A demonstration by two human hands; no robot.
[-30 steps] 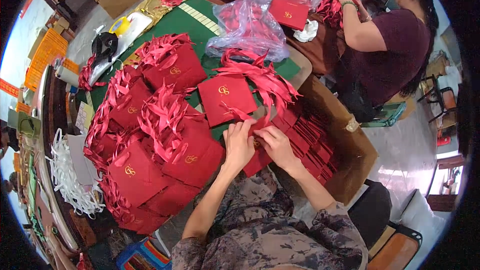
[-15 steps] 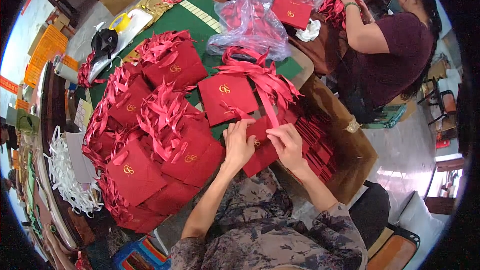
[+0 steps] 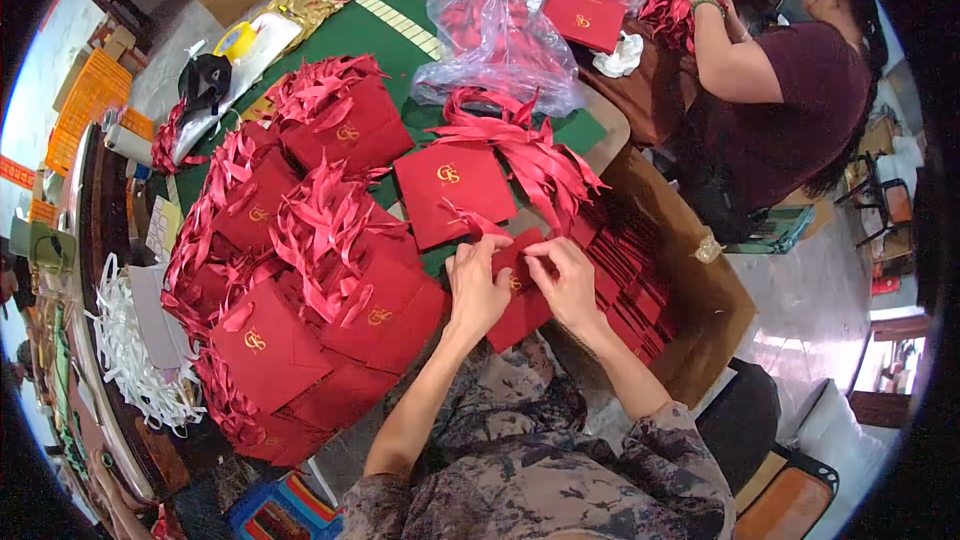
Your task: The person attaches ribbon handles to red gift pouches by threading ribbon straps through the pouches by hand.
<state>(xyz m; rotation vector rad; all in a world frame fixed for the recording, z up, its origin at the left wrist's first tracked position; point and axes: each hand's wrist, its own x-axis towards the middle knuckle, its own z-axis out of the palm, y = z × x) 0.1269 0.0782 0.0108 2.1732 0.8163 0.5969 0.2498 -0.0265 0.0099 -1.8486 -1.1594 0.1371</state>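
Lying at the left, the heap of square red card pouches with pink satin ribbons [image 3: 270, 355] appeared finished. Centrally, above the lap, the left hand [image 3: 477, 288] pinched a gold-printed red card pouch [image 3: 520, 318]; the right hand [image 3: 566, 283] closed narrowly at its upper edge, ribbon contact indeterminable. Rightward, the stacked flat red pouches [image 3: 632, 290], apparently unribboned, remained. Half a second earlier, the right hand held a pink ribbon taut, farther right.

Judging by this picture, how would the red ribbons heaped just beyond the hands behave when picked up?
The ribbons would probably droop and tangle, since they lie curved and crossing. Being thin strips, they look light. Their sheen suggests they may slip.
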